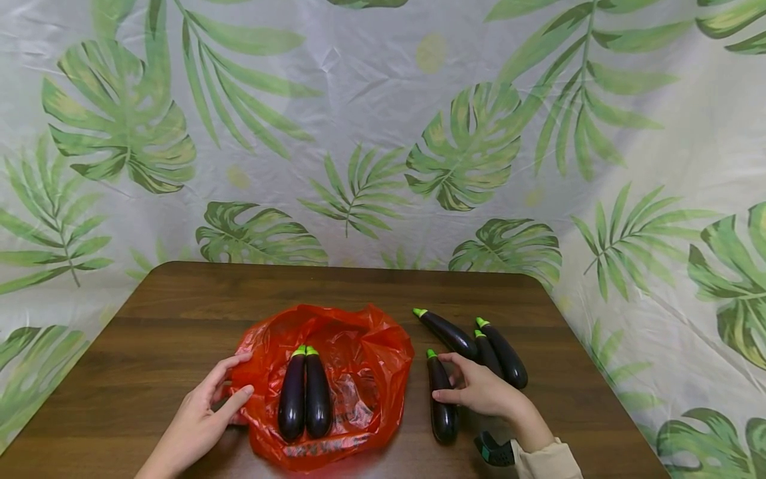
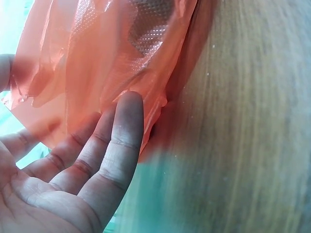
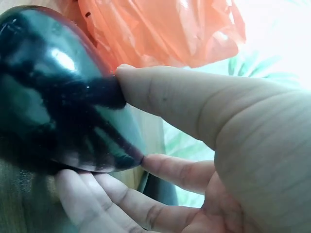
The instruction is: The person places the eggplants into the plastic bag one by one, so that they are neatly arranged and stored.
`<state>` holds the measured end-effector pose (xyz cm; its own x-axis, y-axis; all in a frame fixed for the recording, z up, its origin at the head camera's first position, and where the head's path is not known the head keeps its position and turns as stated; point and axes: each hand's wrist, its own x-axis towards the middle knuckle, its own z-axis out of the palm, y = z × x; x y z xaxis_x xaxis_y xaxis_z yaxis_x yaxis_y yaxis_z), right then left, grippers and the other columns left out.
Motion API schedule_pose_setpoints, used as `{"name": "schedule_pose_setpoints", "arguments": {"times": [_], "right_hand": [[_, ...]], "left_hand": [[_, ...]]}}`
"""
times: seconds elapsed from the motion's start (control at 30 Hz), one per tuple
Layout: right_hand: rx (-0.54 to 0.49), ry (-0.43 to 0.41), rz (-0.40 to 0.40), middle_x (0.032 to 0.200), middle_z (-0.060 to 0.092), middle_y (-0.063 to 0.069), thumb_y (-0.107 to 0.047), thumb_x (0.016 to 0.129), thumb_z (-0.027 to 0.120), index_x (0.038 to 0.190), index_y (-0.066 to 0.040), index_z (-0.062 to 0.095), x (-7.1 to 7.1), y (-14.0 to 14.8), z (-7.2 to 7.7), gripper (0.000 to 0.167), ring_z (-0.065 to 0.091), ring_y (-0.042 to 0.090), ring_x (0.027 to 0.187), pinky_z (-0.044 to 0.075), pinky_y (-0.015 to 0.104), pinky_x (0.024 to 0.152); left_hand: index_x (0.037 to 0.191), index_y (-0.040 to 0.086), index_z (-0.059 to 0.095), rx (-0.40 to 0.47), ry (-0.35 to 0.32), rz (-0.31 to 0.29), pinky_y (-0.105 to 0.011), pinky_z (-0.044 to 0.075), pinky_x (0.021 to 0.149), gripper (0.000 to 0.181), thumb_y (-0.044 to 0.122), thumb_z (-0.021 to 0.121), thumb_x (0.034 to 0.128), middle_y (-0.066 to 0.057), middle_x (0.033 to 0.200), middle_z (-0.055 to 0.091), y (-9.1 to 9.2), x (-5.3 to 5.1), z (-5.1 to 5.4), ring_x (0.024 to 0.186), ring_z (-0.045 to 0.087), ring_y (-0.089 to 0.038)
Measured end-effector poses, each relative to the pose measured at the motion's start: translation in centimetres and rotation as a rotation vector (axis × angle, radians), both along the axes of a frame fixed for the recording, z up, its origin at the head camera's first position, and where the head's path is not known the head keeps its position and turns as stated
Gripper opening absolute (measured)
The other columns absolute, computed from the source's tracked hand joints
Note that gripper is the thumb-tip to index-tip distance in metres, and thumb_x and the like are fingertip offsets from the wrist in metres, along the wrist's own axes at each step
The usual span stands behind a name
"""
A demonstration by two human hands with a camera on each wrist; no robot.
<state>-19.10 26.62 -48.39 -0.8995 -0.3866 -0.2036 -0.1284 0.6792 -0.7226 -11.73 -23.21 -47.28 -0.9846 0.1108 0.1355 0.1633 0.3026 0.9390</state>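
A crumpled red plastic bag lies spread open on the table, with two dark purple eggplants side by side in it, green stem ends away from me. My left hand is at the bag's left edge, fingers spread and touching the thin plastic; its thumb stands apart from the fingers. To the right of the bag, my right hand grips another eggplant, thumb on one side and fingers on the other. Close up, the right wrist view shows its glossy skin between thumb and fingertips.
Beyond my right hand lie three more eggplants: one slanted, a partly hidden one and one at the far right. Everything rests on a dark wooden table. A leaf-patterned cloth hangs behind it.
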Motion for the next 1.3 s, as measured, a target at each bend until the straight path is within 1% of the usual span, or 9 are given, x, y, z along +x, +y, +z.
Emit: {"name": "schedule_pose_setpoints", "arguments": {"times": [0.07,0.17,0.3,0.4,0.53,0.67,0.83,1.07,1.3], "right_hand": [[-0.009,-0.018,0.008,0.096,0.06,0.002,-0.051,0.094,0.081,0.156,-0.008,0.045,0.5,-0.4,0.9,0.083,0.062,0.011,0.066,0.053,0.027,0.065],[-0.027,-0.032,-0.009,0.091,0.058,0.004,-0.042,0.097,0.081,0.156,-0.002,0.044,2.0,-1.7,3.3,0.08,0.061,0.014,0.061,0.052,0.028,0.065],[-0.044,-0.044,-0.008,0.09,0.057,0.005,-0.032,0.098,0.08,0.156,0.002,0.042,2.9,-2.5,4.9,0.077,0.061,0.015,0.061,0.051,0.028,0.066],[-0.049,-0.019,0.011,0.089,0.057,0.002,-0.04,0.098,0.079,0.155,0.001,0.043,2.5,-2.0,3.8,0.079,0.062,0.014,0.061,0.053,0.028,0.065],[-0.063,-0.003,0.034,0.091,0.058,0.0,-0.051,0.097,0.078,0.156,-0.004,0.042,1.1,-0.4,0.7,0.084,0.064,0.012,0.062,0.056,0.029,0.065],[-0.069,-0.019,0.038,0.092,0.061,0.0,-0.049,0.098,0.078,0.158,-0.007,0.04,0.4,0.2,-0.7,0.083,0.066,0.013,0.063,0.057,0.029,0.066],[-0.096,-0.026,0.039,0.09,0.064,0.002,-0.043,0.098,0.078,0.156,-0.001,0.042,1.1,-0.6,1.0,0.08,0.065,0.013,0.062,0.058,0.03,0.066],[-0.128,-0.068,-0.034,0.095,0.063,0.009,-0.029,0.099,0.078,0.157,0.005,0.04,2.6,-2.4,4.7,0.078,0.065,0.019,0.067,0.061,0.03,0.07],[-0.161,-0.058,-0.06,0.102,0.064,0.011,-0.023,0.103,0.074,0.161,0.005,0.035,2.6,-2.6,6.0,0.076,0.068,0.024,0.076,0.066,0.037,0.075]], "left_hand": [[0.154,0.012,0.05,0.0,0.005,0.0,-0.035,0.067,0.066,0.049,0.015,0.066,0.1079,0.006,0.127,0.066,0.0,0.0,0.0,0.088,0.073,-0.007],[0.154,0.013,0.05,0.006,0.002,0.0,-0.035,0.067,0.066,0.049,0.016,0.067,0.1078,0.022,0.124,0.063,0.0,0.1,0.0,0.089,0.073,-0.007],[0.154,0.013,0.05,0.01,0.0,-0.001,-0.036,0.067,0.066,0.049,0.016,0.067,0.1078,0.027,0.124,0.061,0.0,0.1,0.0,0.09,0.073,-0.006],[0.154,0.013,0.05,0.007,0.0,0.001,-0.036,0.067,0.066,0.049,0.016,0.067,0.1078,0.019,0.127,0.062,0.0,0.1,0.0,0.09,0.073,-0.006],[0.154,0.012,0.05,0.002,-0.005,0.004,-0.036,0.067,0.066,0.049,0.016,0.067,0.1078,-0.008,0.134,0.063,0.1,0.1,0.2,0.088,0.073,-0.007],[0.154,0.011,0.05,0.0,-0.007,0.001,-0.035,0.067,0.065,0.049,0.015,0.066,0.1078,-0.025,0.138,0.06,0.2,0.1,0.3,0.089,0.072,-0.005],[0.154,0.012,0.05,-0.008,-0.004,0.001,-0.035,0.067,0.065,0.049,0.014,0.067,0.1076,-0.027,0.135,0.062,0.2,0.1,0.2,0.09,0.072,-0.004],[0.154,0.011,0.05,-0.004,0.009,-0.008,-0.034,0.067,0.065,0.049,0.014,0.066,0.1079,-0.026,0.138,0.061,0.1,0.1,0.1,0.09,0.073,-0.005],[0.154,0.012,0.05,-0.005,0.001,-0.003,-0.034,0.067,0.065,0.049,0.014,0.066,0.1079,-0.025,0.133,0.063,0.1,0.1,0.1,0.088,0.072,-0.005]]}}
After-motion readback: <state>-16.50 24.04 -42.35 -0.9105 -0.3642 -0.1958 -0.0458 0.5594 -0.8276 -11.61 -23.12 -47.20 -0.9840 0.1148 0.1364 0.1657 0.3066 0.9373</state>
